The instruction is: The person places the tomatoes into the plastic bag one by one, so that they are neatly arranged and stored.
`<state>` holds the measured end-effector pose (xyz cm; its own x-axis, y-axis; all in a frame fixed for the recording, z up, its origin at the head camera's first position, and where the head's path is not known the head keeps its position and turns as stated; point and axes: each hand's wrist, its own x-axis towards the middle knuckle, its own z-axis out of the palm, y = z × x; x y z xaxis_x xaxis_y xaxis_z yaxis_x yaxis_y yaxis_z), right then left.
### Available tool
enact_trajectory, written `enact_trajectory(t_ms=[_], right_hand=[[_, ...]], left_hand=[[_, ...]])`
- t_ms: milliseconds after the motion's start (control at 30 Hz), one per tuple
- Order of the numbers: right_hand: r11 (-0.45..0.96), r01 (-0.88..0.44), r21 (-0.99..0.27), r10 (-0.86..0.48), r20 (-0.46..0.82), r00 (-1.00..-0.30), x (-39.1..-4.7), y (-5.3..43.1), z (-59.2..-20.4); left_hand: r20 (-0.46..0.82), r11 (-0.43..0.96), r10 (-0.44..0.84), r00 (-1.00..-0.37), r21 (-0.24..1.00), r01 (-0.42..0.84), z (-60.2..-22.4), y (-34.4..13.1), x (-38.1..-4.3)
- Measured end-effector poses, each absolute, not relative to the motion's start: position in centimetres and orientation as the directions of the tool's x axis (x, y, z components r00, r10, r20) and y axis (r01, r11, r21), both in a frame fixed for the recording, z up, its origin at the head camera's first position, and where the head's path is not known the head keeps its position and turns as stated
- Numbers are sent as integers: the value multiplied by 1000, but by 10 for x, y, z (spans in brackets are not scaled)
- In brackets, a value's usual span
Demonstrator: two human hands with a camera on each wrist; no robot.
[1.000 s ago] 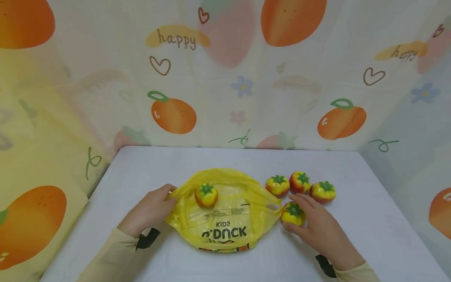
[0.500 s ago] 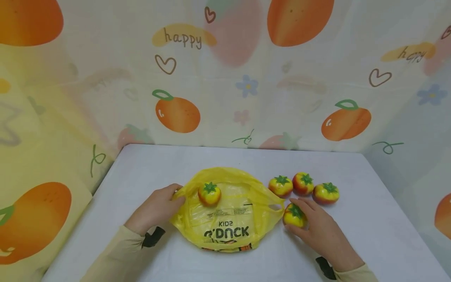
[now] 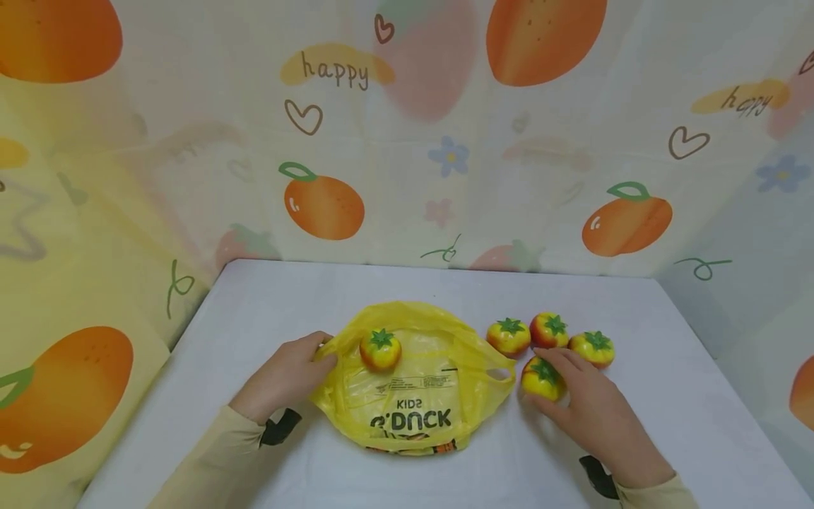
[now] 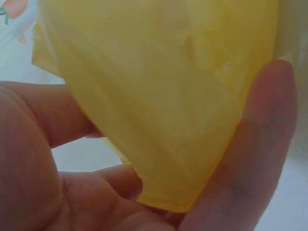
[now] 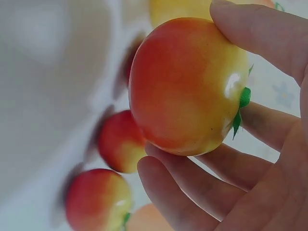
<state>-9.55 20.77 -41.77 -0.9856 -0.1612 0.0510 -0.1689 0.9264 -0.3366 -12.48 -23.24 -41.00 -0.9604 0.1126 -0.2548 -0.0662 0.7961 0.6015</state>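
Observation:
My left hand (image 3: 286,375) pinches the left edge of a yellow plastic bag (image 3: 407,385), and the left wrist view shows the bag's film (image 4: 159,106) between thumb and fingers. The bag lies spread with its mouth open, dark print on its side. A red-and-yellow toy tomato (image 3: 380,351) with a green star-shaped top sits inside it. To the right of the bag, my right hand (image 3: 591,403) holds another toy tomato (image 3: 543,382). In the right wrist view this tomato (image 5: 185,89) lies between thumb and fingers, raised off the table.
Three more toy tomatoes, a left one (image 3: 506,339), a middle one (image 3: 548,329) and a right one (image 3: 593,351), sit behind my right hand on the white table (image 3: 356,283). The bag's right handle loop (image 3: 502,375) points toward them. A fruit-patterned cloth (image 3: 394,162) hangs behind the table.
My right hand has moved slightly right and away from me with its toy tomato, widening the gap to the bag. The left hand stays at the bag's edge. The head view has shifted slightly.

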Motion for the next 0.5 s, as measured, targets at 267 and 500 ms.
enact_trajectory(t_ms=[267, 500], right_hand=[[899, -276, -340, -225, 181, -957, -107, 194, -388], [854, -366, -371, -290, 245, -925, -122, 164, -373]], left_hand=[[-247, 797, 112, -962, 601, -61, -411, -232, -125], [-260, 789, 98, -961, 609, -85, -409, -232, -123]])
